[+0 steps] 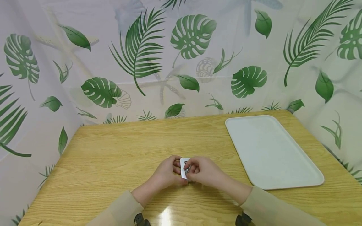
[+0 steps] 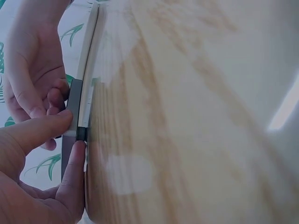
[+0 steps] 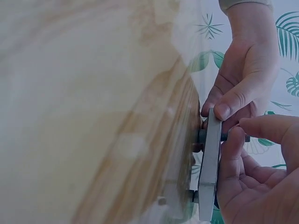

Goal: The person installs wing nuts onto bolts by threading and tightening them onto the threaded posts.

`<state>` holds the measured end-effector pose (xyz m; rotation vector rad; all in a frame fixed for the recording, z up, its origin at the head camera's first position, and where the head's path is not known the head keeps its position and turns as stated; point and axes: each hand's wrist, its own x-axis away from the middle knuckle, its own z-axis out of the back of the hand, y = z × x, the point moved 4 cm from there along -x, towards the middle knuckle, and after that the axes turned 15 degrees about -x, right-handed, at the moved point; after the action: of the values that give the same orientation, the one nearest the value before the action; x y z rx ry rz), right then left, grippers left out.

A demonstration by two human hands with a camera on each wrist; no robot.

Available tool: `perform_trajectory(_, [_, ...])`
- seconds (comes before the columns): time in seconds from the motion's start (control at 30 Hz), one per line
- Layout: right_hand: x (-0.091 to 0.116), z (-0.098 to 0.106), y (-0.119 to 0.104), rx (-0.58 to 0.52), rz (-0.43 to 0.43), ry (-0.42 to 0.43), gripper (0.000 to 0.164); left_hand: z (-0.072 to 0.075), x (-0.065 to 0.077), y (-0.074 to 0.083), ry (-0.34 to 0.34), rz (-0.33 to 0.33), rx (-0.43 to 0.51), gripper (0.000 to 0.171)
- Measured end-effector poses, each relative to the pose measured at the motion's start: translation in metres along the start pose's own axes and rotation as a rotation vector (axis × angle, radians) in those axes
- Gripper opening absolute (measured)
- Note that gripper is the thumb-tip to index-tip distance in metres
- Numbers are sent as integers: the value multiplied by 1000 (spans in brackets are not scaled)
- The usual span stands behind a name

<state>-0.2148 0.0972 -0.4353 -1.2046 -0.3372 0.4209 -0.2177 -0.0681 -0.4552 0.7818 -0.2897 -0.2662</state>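
Near the front middle of the table, both hands meet at a small white rectangular plate (image 1: 183,163). My left hand (image 1: 167,172) holds it by its edges, thumb at the near side and fingers at the far side. In the right wrist view the plate (image 3: 210,168) stands edge-on, and the threaded end of a bolt (image 3: 247,138) sticks out of its upper face. Two dark bolt ends show below it. My right hand (image 1: 205,169) pinches a small silver metal fastener (image 1: 187,170) at the bolt; the fingertips partly hide it, and I cannot tell its exact kind.
A large white tray (image 1: 275,152) lies on the right side of the wooden table (image 1: 113,150). A leaf-patterned cloth (image 1: 152,62) hangs behind the table and along its sides.
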Motion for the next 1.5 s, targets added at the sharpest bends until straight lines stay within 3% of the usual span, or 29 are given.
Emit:
perform_trajectory(0.13, [0, 0, 0, 7, -35, 38, 12, 1, 0, 1, 3, -5, 0, 84])
perform_trajectory(0.4, [0, 0, 2, 30, -74, 78, 23, 1, -1, 2, 9, 0, -20, 84])
perform_trajectory(0.73, [5, 4, 0, 11, -45, 49, 18, 1, 0, 3, 7, -4, -22, 82])
perform_trajectory(0.83, [4, 5, -1, 34, -22, 44, 24, 1, 0, 4, 10, -14, -16, 82])
perform_trajectory(0.93, [3, 5, -2, 45, 0, 8, 33, 1, 1, 4, 9, -9, -19, 82])
perform_trajectory(1.1, [0, 2, -2, 44, 25, -49, 26, 1, 1, 4, 12, 3, -29, 83])
perform_trajectory(1.5, [0, 0, 0, 33, -47, 38, 21, 1, 1, 4, 24, -12, -8, 83])
